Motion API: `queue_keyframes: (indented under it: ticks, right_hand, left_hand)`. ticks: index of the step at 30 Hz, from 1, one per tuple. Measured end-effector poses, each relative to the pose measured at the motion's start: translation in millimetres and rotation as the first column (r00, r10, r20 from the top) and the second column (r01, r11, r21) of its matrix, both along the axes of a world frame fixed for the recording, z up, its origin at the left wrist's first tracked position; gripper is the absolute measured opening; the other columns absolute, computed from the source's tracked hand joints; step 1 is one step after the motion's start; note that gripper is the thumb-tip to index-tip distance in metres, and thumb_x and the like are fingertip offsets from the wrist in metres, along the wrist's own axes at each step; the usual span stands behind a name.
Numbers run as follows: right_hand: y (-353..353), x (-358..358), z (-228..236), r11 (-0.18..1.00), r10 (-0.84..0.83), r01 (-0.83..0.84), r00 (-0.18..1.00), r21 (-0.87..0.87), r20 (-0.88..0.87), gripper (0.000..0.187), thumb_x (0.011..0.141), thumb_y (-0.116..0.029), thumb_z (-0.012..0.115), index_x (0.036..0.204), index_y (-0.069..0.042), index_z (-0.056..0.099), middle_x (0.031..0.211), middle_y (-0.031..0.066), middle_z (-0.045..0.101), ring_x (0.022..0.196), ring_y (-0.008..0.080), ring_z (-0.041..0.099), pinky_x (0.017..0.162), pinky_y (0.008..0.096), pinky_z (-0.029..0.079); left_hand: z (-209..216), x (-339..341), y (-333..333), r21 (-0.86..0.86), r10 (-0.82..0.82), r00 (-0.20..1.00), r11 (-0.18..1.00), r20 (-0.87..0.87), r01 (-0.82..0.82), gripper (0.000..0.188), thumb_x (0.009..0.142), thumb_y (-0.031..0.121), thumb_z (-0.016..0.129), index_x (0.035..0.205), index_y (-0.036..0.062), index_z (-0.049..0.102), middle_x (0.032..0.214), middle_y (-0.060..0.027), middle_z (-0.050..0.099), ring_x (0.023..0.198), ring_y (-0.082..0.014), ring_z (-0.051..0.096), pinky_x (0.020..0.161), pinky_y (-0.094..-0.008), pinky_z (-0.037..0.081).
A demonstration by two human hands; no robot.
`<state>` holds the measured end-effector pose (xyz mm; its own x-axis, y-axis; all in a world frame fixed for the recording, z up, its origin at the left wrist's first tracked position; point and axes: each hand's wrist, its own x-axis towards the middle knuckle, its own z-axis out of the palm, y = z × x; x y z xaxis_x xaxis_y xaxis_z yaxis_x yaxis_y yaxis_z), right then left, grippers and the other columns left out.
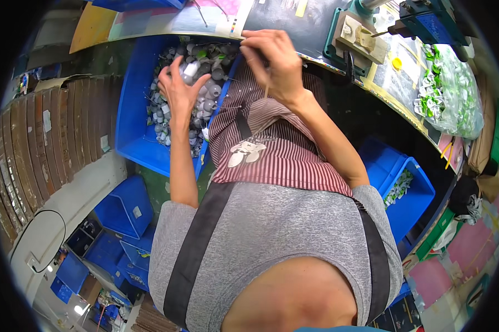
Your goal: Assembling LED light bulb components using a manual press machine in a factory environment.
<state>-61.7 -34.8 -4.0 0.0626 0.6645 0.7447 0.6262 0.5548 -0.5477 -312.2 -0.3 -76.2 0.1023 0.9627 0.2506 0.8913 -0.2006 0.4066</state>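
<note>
Left hand (pixel 178 93), spread wide, is over a bin (pixel 130 119) of grey and white parts (pixel 209 104). Right hand (pixel 278 66): curled; contents cannot be determined.

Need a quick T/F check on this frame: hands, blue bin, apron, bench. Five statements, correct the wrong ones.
1. The left hand is at the gray and white parts in the large blue bin. True.
2. The right hand is buried among those parts. False: the right hand is beside the bin, near the front edge of the bench.
3. The apron is solid green. False: the apron is striped.
4. A clear plastic bag with green and white pieces is on the picture's right. True.
5. The machine stands at the picture's lower left. False: the machine is at the upper right.
</note>
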Motion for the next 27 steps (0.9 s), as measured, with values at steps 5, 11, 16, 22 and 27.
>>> queue_keyframes:
  ticks: [5, 11, 16, 22, 27]
  right_hand:
    - [-24, 37, 17, 0.976, -0.218, 0.219, 0.976, 0.008, -0.024, 0.017, 0.083, 0.003, 0.075, 0.099, -0.003, 0.072, 0.1, 0.0088, 0.075, 0.087, 0.0201, 0.068, 0.075, 0.0291, 0.054]
    - [-48, 34, 31, 0.971, -0.231, 0.231, 0.973, -0.057, -0.003, 0.016, 0.086, 0.002, 0.074, 0.101, -0.003, 0.073, 0.091, 0.0076, 0.07, 0.075, 0.016, 0.063, 0.07, 0.0269, 0.052]
    - [-72, 49, 20, 0.926, -0.343, 0.33, 0.938, -0.185, -0.042, 0.011, 0.09, -0.002, 0.072, 0.101, -0.002, 0.072, 0.087, 0.0069, 0.068, 0.073, 0.0127, 0.06, 0.07, 0.0247, 0.049]
    - [-80, 45, 10, 0.93, -0.307, 0.283, 0.949, -0.236, -0.073, 0.01, 0.092, -0.004, 0.071, 0.101, 0.001, 0.071, 0.088, 0.0047, 0.067, 0.074, 0.0096, 0.059, 0.072, 0.0233, 0.049]
    - [-82, 50, 9, 0.911, -0.342, 0.301, 0.933, -0.282, -0.112, 0.011, 0.094, -0.006, 0.07, 0.102, 0.001, 0.071, 0.088, 0.0034, 0.067, 0.074, 0.0081, 0.058, 0.072, 0.0223, 0.049]
  left_hand:
    - [-4, 74, -13, -0.029, -0.63, 0.751, 0.762, 0.199, 0.647, 0.07, 0.069, 0.029, 0.086, 0.13, 0.0087, 0.058, 0.142, -0.0261, 0.045, 0.133, -0.0433, 0.043, 0.111, -0.0518, 0.035]
    - [-149, 183, -5, -0.06, -0.835, 0.537, 0.546, -0.12, 0.836, 0.069, 0.066, 0.026, 0.082, 0.131, 0.0145, 0.062, 0.145, -0.0218, 0.047, 0.138, -0.0396, 0.041, 0.117, -0.0506, 0.028]
    - [-128, 208, 12, -0.297, -0.836, 0.23, 0.414, -0.498, 0.86, 0.043, 0.068, 0.027, 0.083, 0.109, 0.016, 0.076, 0.138, -0.0129, 0.055, 0.135, -0.0316, 0.044, 0.115, -0.0475, 0.03]
    - [-87, 161, -1, -0.174, -0.87, 0.476, 0.492, -0.13, 0.853, 0.034, 0.073, 0.021, 0.076, 0.107, 0.0157, 0.078, 0.127, -0.0109, 0.061, 0.127, -0.0301, 0.051, 0.108, -0.0447, 0.038]
    - [-72, 103, -10, 0.026, -0.296, 0.774, 0.94, 0.56, 0.341, 0.027, 0.073, 0.01, 0.077, 0.099, 0.0132, 0.081, 0.1, -0.0131, 0.07, 0.09, -0.0252, 0.067, 0.082, -0.036, 0.052]
